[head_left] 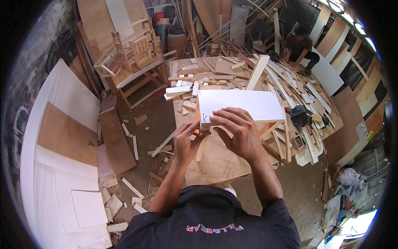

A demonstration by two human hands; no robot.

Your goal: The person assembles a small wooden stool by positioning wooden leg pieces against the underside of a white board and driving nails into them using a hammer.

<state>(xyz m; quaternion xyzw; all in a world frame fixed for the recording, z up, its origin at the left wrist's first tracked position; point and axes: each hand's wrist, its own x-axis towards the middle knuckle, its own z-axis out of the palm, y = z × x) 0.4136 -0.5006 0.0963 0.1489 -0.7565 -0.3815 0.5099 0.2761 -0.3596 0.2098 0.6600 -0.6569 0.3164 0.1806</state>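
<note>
A white rectangular board (244,103) forms the top of a small wooden frame (287,141) standing on the worktable. My right hand (238,130) grips the board's near edge, fingers on its upper face and thumb below. At the near left corner, my left hand (188,141) pinches the side of the frame, its fingertips partly hidden behind the corner. Two or so thin nails (205,116) stick up from the board beside that corner. Small dark marks show at its other corners.
Wood offcuts (215,76) cover the far and right parts of the plywood tabletop (219,166). A black bag (300,116) lies among them. Another person (300,45) crouches at the far right. Wooden frames (137,45) stand on a bench at the far left; white panels (62,166) lean nearby.
</note>
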